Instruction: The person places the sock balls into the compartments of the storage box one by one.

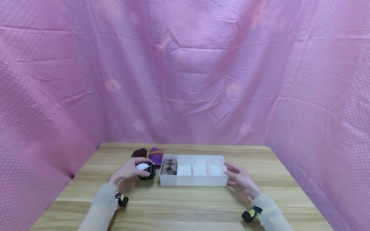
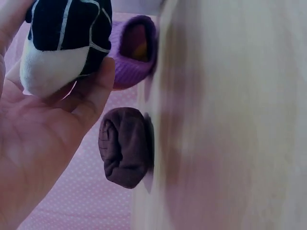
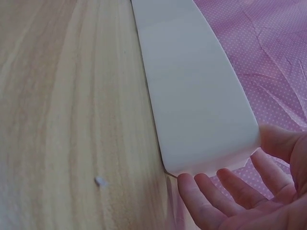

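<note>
Black-and-white sock roll (image 1: 146, 170) in left hand (image 1: 129, 171)

Staged recording booth: pink dotted cloth backdrop (image 1: 185, 70) enclosing wooden table (image 1: 185, 205).

- The person's left hand (image 1: 129, 171), on the near left, curls its fingers and thumb around a rolled black-and-white sock (image 1: 146, 170), forearm in a beige sleeve (image 1: 99, 208).
- The right hand (image 1: 240, 178), on the near right, spreads its fingers loosely, fingertips (image 3: 192, 188) at the end of a white plastic divided box (image 1: 193, 181).
</note>
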{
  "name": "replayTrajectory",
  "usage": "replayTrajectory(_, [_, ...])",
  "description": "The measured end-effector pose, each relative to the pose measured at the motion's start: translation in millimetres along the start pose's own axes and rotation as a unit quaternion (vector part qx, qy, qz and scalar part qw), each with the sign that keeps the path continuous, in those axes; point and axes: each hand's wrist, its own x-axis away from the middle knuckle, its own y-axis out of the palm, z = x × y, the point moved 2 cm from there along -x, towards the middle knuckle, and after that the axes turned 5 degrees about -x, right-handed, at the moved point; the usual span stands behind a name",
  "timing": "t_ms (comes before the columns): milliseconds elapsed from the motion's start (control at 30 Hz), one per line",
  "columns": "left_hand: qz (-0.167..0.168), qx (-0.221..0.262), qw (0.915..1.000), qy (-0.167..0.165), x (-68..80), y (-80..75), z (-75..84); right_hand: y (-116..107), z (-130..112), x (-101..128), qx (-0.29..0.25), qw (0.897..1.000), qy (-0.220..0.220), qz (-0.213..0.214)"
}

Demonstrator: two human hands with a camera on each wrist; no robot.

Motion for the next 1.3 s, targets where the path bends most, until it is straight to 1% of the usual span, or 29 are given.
replayTrajectory(67, [0.018, 0.001, 0.9998, -0.010, 0.3, 0.2, 2.2, 0, 1, 1, -0.005, 1.000, 0.000, -0.006])
replayTrajectory(200, [0.048, 0.009, 0.9987, -0.016, -1.4, -0.9, 12.0, 1, 0, 2, -0.006, 1.000, -0.001, 0.000])
replayTrajectory(267, [0.050, 0.020, 0.9984, -0.014, -3.7, -1.1, 17.2, 1, -1, 2, -0.002, 1.000, -0.001, 0.012])
replayTrajectory(333, [0.048, 0.042, 0.9979, -0.012, -6.0, -0.3, 20.8, 2, -2, 4, 0.004, 1.000, -0.001, 0.017])
replayTrajectory(433, [0.046, 0.061, 0.9971, -0.008, -8.3, 2.4, 23.6, 2, -2, 5, 0.010, 1.000, -0.001, 0.020])
replayTrajectory(500, [0.050, 0.065, 0.9966, -0.003, -10.0, 3.3, 25.3, 2, -2, 6, 0.012, 1.000, -0.005, 0.019])
replayTrajectory(633, [0.063, 0.050, 0.9967, 0.014, -13.7, 5.9, 30.7, 2, -1, 5, 0.009, 1.000, -0.010, 0.027])
replayTrajectory(733, [0.076, 0.024, 0.9965, 0.026, -17.4, 8.4, 37.6, 1, 1, 5, 0.000, 0.999, -0.013, 0.034])
replayTrajectory(867, [0.089, -0.005, 0.9958, 0.020, -21.9, 12.3, 46.7, 0, 3, 6, -0.006, 0.999, -0.014, 0.037])
replayTrajectory(967, [0.088, -0.001, 0.9961, 0.006, -25.4, 16.2, 51.8, -1, 2, 6, -0.012, 0.999, -0.013, 0.036])
replayTrajectory(1100, [0.067, 0.020, 0.9975, -0.002, -32.9, 22.8, 58.8, -1, 1, 7, -0.020, 0.999, -0.013, 0.037])
replayTrajectory(1167, [0.056, 0.025, 0.9981, -0.002, -36.4, 25.8, 62.4, -1, 1, 7, -0.020, 0.999, -0.014, 0.037])
replayTrajectory(1300, [0.053, 0.019, 0.9984, 0.005, -41.9, 29.8, 69.1, 0, 1, 8, -0.025, 0.999, -0.013, 0.039])
